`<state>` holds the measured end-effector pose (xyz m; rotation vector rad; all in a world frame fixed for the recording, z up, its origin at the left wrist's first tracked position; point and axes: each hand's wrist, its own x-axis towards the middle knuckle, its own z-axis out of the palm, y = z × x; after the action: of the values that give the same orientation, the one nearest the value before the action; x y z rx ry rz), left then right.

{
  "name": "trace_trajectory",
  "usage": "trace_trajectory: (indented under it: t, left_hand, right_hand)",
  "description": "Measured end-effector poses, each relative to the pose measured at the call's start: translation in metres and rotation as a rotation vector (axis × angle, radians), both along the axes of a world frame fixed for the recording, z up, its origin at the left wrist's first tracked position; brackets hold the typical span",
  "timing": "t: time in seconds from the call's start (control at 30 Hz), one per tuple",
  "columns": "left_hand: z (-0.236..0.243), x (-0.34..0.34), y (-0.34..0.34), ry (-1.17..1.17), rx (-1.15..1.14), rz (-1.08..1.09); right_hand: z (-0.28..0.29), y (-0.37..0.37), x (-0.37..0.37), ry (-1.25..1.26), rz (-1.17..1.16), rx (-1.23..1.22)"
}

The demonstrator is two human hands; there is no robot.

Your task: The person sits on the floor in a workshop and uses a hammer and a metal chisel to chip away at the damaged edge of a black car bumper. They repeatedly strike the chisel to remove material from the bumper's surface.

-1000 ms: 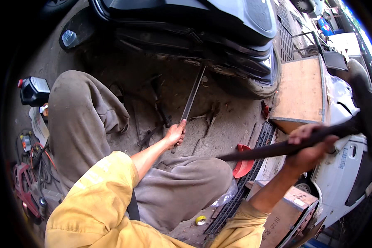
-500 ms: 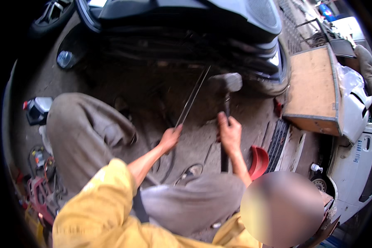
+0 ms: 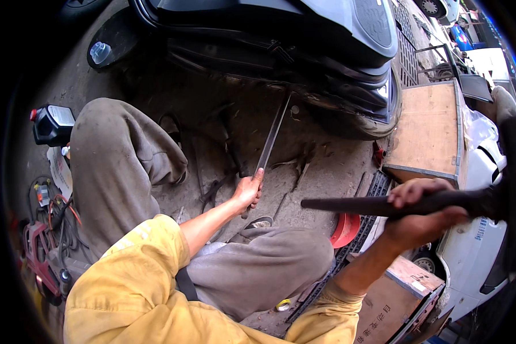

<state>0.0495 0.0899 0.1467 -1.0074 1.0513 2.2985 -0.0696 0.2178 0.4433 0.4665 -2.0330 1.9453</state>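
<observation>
My left hand (image 3: pixel 249 190) is closed round the lower part of a long flat metal bar (image 3: pixel 274 129). The bar slants up and away, its far end at the dark lower edge of a car body (image 3: pixel 235 66), where I cannot tell the exact contact. Out to the right, my right hand (image 3: pixel 421 215) grips a hammer (image 3: pixel 350 205) by its dark handle, held sideways with the butt pointing left. The hammer's head is a dark shape at the right rim, well apart from the bar. A dark car door panel (image 3: pixel 338 20) with a speaker grille overhangs the bar.
A wooden box (image 3: pixel 424 129) stands beyond my right hand, another (image 3: pixel 384 304) below it. Under the hammer handle lies a red curved piece (image 3: pixel 345 229) beside a black slatted strip (image 3: pixel 378 186). At left are a black jug (image 3: pixel 54 126) and tangled cables (image 3: pixel 69 235). A white van (image 3: pixel 470 264) stands right.
My right hand has swung the hammer from near the bar out to the right and closer to me. My left hand keeps hold of the bar, slightly further right. The view has shifted a little.
</observation>
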Motion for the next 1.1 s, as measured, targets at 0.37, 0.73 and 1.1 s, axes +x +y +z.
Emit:
trace_trajectory:
  t: [0.37, 0.73, 1.1]
  left_hand:
    - [0.016, -0.007, -0.011, -0.111, -0.310, -0.193]
    - [-0.011, -0.004, -0.019, -0.018, -0.011, -0.039]
    - [-0.003, -0.001, -0.015, -0.035, 0.044, -0.031]
  right_hand:
    - [-0.172, -0.046, -0.044, -0.471, 0.151, 0.820]
    - [-0.200, 0.021, 0.043, -0.908, -0.047, 0.348]
    - [-0.072, 0.016, 0.016, -0.176, 0.037, 0.024]
